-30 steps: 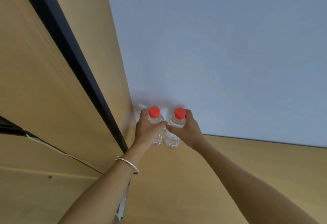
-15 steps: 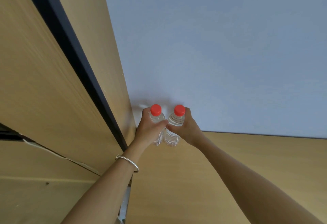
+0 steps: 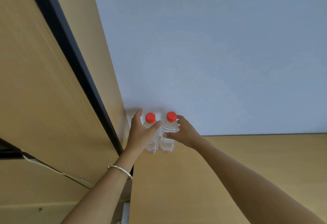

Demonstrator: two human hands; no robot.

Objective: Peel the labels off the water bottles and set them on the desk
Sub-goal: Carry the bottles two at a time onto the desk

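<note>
Head view, looking down at two clear water bottles with red caps standing upright side by side, touching or nearly so, at the far edge of a wooden desk [image 3: 194, 179], close to a pale blue-grey wall [image 3: 212, 55]. The left bottle [image 3: 153, 142] is partly hidden by the left hand [image 3: 139, 131], which is spread: its fingers point straight up beside the cap and its thumb reaches across the bottle's shoulder. The right hand [image 3: 185, 131] grips the right bottle [image 3: 168, 142], fingers curled round its far side and thumb pressed on the near side below the neck. A thin silver bracelet [image 3: 120, 169] circles the left wrist. A tall wooden panel [image 3: 35, 91] with a dark edge stands left of the desk.
</note>
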